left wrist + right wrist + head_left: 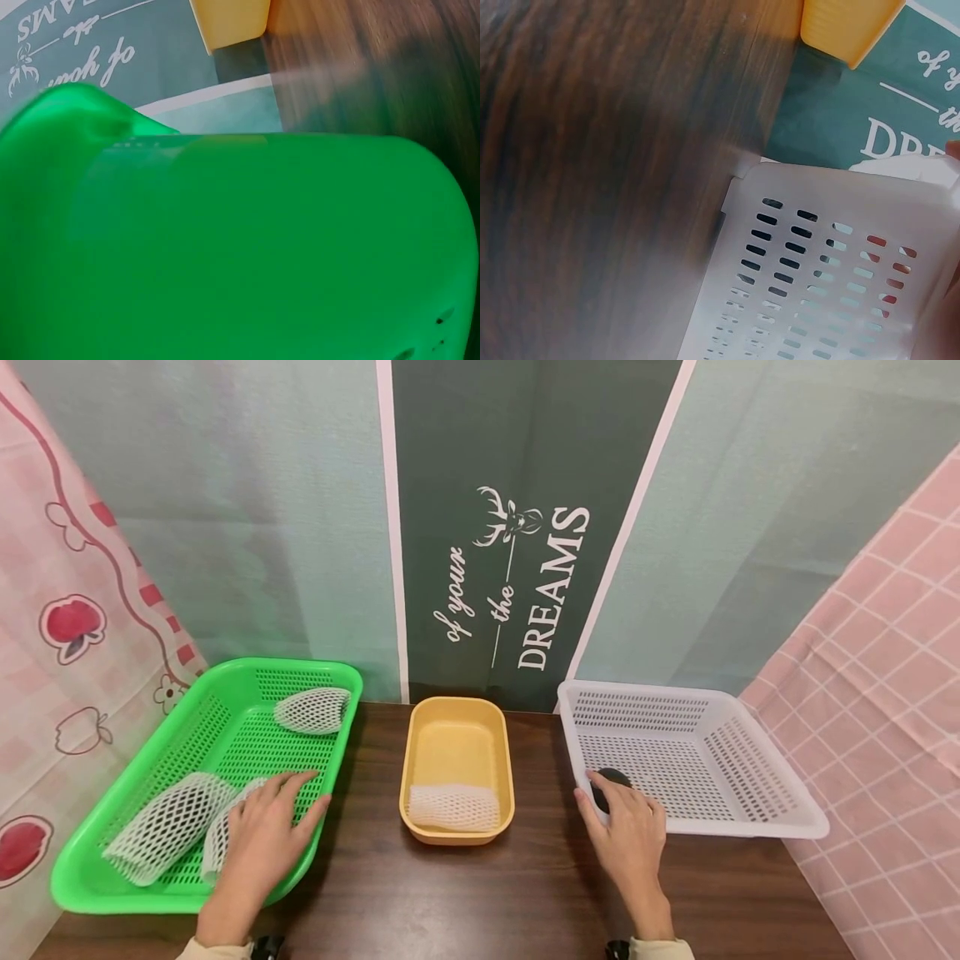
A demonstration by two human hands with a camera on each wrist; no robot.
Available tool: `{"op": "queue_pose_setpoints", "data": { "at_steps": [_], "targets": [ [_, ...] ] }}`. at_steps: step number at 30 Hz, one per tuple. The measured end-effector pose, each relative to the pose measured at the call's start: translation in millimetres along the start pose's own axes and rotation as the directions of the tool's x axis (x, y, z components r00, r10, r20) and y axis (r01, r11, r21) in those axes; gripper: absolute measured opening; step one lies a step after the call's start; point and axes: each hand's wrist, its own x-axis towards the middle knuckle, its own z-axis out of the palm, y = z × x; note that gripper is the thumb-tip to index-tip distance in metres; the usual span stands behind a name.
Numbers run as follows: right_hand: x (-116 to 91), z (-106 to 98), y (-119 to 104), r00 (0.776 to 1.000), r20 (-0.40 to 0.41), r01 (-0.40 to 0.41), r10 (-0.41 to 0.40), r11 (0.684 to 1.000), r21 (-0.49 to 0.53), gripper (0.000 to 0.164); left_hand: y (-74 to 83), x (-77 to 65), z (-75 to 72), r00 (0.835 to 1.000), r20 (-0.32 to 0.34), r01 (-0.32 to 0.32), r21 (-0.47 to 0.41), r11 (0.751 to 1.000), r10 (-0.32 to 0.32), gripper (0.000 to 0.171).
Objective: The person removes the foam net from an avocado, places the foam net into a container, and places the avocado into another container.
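My left hand (272,835) is over the near right side of the green basket (75,881), fingers spread. Beneath it lies a white foam net sleeve (217,843), partly hidden by the hand. Left of that is another foam net sleeve (168,827), with something dark showing through its mesh. A third net sleeve (311,710) lies toward the back right corner. At the near left corner of the white basket (780,822), my right hand (632,835) holds a dark rounded object (615,775). Its index finger crosses the object, with the thumb on the left; fingers cover much of it.
Between the baskets, a yellow tray (442,735) holds a white foam net sleeve (453,807) at its near end. All stand on a dark wooden table (480,902). Patterned cloths hang at the back and both sides.
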Motion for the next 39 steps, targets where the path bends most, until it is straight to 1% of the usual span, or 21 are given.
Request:
{"op": "queue_pose_setpoints", "data": {
  "at_steps": [5, 7, 11, 15, 21, 23, 25, 28, 30, 32, 35, 39],
  "targets": [
    [-1, 0, 0, 1.0, -0.004, -0.008, 0.008, 1.0, 0.001, 0.036, -4.7, 1.8, -1.5, 1.0, 0.002, 0.012, 0.005, 1.0, -0.012, 0.048],
    [-1, -1, 0, 1.0, -0.005, -0.01, 0.01, 1.0, -0.002, 0.037, -7.5, 2.7, -2.2, 1.0, 0.015, 0.013, 0.012, 1.0, -0.013, 0.048],
    [-1, -1, 0, 1.0, -0.001, -0.016, 0.016, 1.0, -0.007, 0.037, -16.0, 3.9, -2.9, 1.0, 0.028, 0.002, 0.061, 0.998, -0.003, 0.047],
    [-1, 0, -1, 1.0, 0.009, -0.022, 0.022, 1.0, -0.013, 0.037, -25.2, 3.8, -4.0, 0.999, 0.033, -0.001, 0.111, 0.994, -0.002, 0.049],
    [-2, 0, -2, 0.999, 0.013, -0.029, 0.029, 0.999, -0.016, 0.037, -36.2, 3.5, -7.4, 0.999, 0.018, 0.032, 0.112, 0.993, -0.034, 0.054],
    [-1, 0, -1, 0.999, 0.014, -0.031, 0.031, 0.999, -0.017, 0.037, -39.7, 3.3, -8.9, 0.998, 0.027, 0.053, 0.108, 0.993, -0.056, 0.058],
    [-1, 0, -1, 0.999, 0.013, -0.032, 0.032, 0.999, -0.018, 0.037, -43.7, 3.5, -10.6, 0.994, 0.061, 0.079, 0.107, 0.991, -0.086, 0.065],
    [-1, 0, -1, 0.999, 0.013, -0.033, 0.034, 0.999, -0.021, 0.037, -50.2, 3.7, -13.1, 0.979, 0.152, 0.118, 0.1, 0.988, -0.132, 0.079],
    [-1, 0, 0, 0.999, 0.016, -0.035, 0.035, 0.999, -0.024, 0.038, -54.4, 3.3, -13.9, 0.962, 0.225, 0.139, 0.097, 0.986, -0.157, 0.088],
    [-1, 0, 0, 0.999, 0.022, -0.038, 0.038, 0.999, -0.026, 0.038, -56.8, 3.5, -13.9, 0.944, 0.28, 0.158, 0.09, 0.983, -0.177, 0.094],
    [-1, 0, 0, 0.999, 0.029, -0.041, 0.042, 0.999, -0.026, 0.038, -58.9, 5.2, -12.5, 0.922, 0.334, 0.178, 0.075, 0.981, -0.193, 0.095],
    [-1, 0, 0, 0.999, 0.031, -0.04, 0.041, 0.999, -0.022, 0.038, -59.2, 9.2, -10.6, 0.905, 0.371, 0.196, 0.063, 0.979, -0.205, 0.091]
  ]
}}
